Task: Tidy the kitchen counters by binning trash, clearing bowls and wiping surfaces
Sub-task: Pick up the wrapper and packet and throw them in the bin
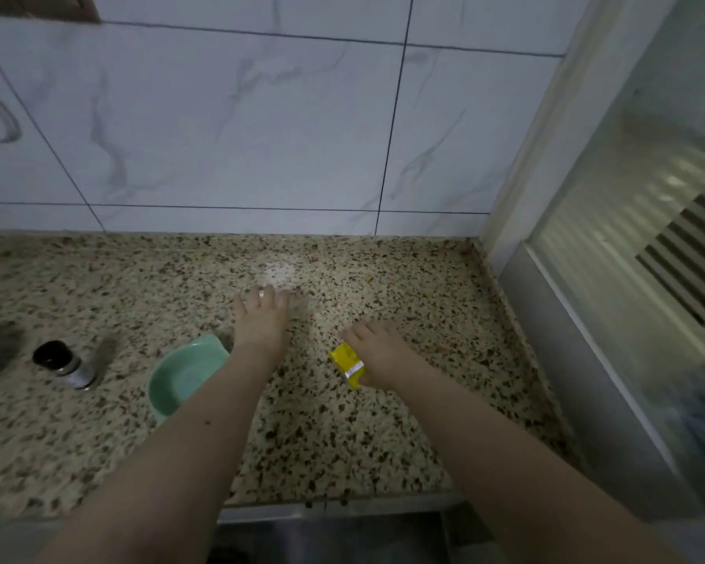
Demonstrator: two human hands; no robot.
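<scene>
Both forearms reach up from the lower frame: left hand (261, 319) spread flat beside the green bowl (184, 376), right hand (377, 352) pinching a yellow wrapper (347, 360) at centre, which could slip loose.

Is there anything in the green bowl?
Empty: the part of the green bowl that shows holds nothing, though the left forearm hides its right edge.
</scene>
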